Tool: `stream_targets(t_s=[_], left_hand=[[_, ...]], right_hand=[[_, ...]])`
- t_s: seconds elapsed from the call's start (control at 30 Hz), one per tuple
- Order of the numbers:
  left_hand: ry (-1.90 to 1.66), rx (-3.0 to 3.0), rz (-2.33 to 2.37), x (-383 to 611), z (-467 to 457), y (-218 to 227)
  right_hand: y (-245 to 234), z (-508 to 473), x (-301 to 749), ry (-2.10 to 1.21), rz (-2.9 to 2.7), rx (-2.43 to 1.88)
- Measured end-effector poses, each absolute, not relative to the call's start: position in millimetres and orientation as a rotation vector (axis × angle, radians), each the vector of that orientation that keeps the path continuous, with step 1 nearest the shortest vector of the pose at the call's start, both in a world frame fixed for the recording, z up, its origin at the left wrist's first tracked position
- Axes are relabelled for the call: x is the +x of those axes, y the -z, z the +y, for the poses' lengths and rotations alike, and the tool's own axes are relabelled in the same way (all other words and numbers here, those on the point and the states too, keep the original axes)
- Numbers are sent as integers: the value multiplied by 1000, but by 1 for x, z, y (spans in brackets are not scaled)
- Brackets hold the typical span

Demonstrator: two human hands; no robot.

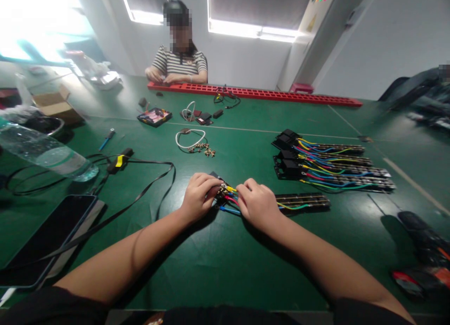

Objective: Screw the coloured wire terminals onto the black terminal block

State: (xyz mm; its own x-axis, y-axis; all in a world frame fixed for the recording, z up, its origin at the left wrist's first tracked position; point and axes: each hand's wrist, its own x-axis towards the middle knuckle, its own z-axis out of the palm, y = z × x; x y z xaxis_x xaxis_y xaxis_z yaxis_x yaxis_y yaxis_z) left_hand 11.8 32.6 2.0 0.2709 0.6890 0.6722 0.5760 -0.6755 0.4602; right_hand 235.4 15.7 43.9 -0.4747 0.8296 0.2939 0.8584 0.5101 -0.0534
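Wired strip lying crosswise on the desk, in from its near edge
Left hand curls round the black block, right hand pinches coloured wires; seemingly wire ends are being worked at the block, which calls for a steady hold and one end lined up

On the table, one wired strip lies under the left hand and right hand. Behind it are screws. To the right lie other wired strips, and before these a power tool. At left, a bottle is behind a phone. Farther, a rail lies before a co-worker.
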Motion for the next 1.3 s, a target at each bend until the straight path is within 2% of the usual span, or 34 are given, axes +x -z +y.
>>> stream_targets(t_s=[1.3], left_hand=[[-1382,2510,972,9,35,4]], right_hand=[[-50,15,235,43,-2560,-1406]])
